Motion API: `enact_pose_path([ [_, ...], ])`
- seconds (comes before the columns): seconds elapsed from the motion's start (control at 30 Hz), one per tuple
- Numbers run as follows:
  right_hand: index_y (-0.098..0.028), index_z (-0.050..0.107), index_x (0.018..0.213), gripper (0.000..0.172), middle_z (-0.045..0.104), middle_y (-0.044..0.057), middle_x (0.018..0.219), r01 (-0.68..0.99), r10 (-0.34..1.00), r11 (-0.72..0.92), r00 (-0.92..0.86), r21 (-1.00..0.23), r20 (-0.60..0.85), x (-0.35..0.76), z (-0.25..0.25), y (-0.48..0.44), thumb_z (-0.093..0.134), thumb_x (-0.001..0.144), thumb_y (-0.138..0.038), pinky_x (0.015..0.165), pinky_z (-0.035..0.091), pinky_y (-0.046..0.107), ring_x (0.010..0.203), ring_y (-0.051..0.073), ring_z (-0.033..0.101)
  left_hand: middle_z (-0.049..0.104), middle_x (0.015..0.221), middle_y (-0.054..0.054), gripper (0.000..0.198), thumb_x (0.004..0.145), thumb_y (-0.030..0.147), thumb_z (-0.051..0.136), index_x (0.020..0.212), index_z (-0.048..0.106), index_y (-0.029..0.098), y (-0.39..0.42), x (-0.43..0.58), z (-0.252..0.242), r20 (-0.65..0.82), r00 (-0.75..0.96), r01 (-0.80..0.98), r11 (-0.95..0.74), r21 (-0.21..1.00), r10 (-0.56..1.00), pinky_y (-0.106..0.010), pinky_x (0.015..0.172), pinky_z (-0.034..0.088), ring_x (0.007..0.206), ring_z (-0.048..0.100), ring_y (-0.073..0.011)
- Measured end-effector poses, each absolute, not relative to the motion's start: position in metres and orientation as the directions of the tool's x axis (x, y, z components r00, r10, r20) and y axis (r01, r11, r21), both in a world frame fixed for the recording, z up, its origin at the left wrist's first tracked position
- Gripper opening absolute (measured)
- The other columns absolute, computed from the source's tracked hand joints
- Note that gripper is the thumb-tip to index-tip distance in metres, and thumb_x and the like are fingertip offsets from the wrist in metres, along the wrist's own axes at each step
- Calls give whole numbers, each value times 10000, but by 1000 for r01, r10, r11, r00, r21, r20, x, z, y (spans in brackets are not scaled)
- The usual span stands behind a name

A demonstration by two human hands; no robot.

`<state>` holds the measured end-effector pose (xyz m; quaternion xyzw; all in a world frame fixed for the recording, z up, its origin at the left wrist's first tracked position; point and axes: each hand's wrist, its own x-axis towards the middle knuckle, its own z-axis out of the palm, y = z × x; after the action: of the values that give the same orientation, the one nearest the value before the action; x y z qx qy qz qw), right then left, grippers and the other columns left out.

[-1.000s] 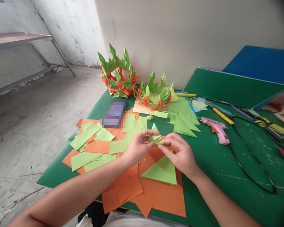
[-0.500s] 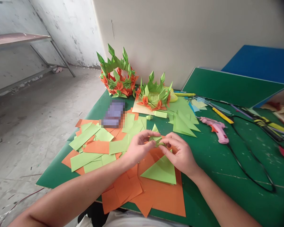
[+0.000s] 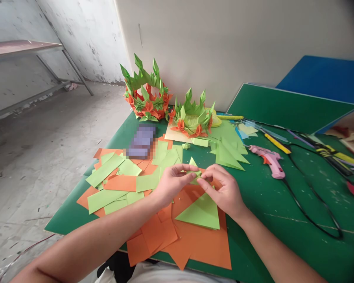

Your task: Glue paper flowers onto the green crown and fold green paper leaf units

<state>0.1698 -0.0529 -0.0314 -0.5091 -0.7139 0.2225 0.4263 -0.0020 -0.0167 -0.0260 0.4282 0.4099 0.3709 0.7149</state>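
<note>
Between both hands is a small folded piece of green paper [image 3: 192, 161], its pointed tip sticking up and the rest mostly covered by fingers. My left hand [image 3: 175, 181] pinches it from the left between thumb and fingers. From the right, my right hand [image 3: 224, 188] has its thumb and fingertips closed at the paper's edge. Beneath the hands lie a green paper triangle [image 3: 202, 212] and a large orange sheet [image 3: 209, 245]. Left of them spreads a loose pile of green and orange paper strips [image 3: 120, 183].
Two green and orange paper crowns [image 3: 147, 106] [image 3: 193, 122] stand at the back. A pink glue gun [image 3: 268, 159] with a black cord lies right of my hands, near a yellow cutter [image 3: 277, 143]. A blurred phone-like object [image 3: 141, 142] lies behind the strips on the green table [image 3: 283, 208].
The green paper's tip sits slightly lower, and less of the paper shows between my fingers. Both hands have shifted only a little.
</note>
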Motion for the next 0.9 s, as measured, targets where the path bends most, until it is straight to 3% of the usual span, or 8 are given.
enact_pose_path([
  [0.23,-222,526,748,143,589,43,908,510,916,376,-80,-774,393,169,-31,-53,588,875,-235,760,468,304,883,189,581,740,933,-69,272,709,322,775,917,725,155,-17,-4,-26,-250,400,-163,336,928,882,-302,838,487,862,663,-168],
  [0.47,-215,536,739,157,564,-1,706,400,965,254,-41,-881,259,168,-34,-56,599,863,-288,614,463,257,639,135,539,747,939,-73,269,716,335,777,905,721,153,-17,-4,-26,-224,425,-168,320,932,877,-310,836,510,858,680,-175],
  [0.73,-212,516,695,185,528,-17,665,366,974,218,-22,-905,226,170,-35,-55,615,835,-281,596,445,252,613,123,503,734,984,-75,230,769,360,724,892,725,166,-19,-2,-28,-72,402,-89,117,989,913,-309,818,533,884,681,-189],
  [0.9,-210,508,692,209,509,-20,660,319,979,198,-25,-927,201,171,-36,-55,621,839,-306,593,437,249,618,122,500,735,961,-72,235,745,353,747,871,716,158,-18,1,-26,-50,412,-103,102,989,910,-307,790,554,834,695,-183],
])
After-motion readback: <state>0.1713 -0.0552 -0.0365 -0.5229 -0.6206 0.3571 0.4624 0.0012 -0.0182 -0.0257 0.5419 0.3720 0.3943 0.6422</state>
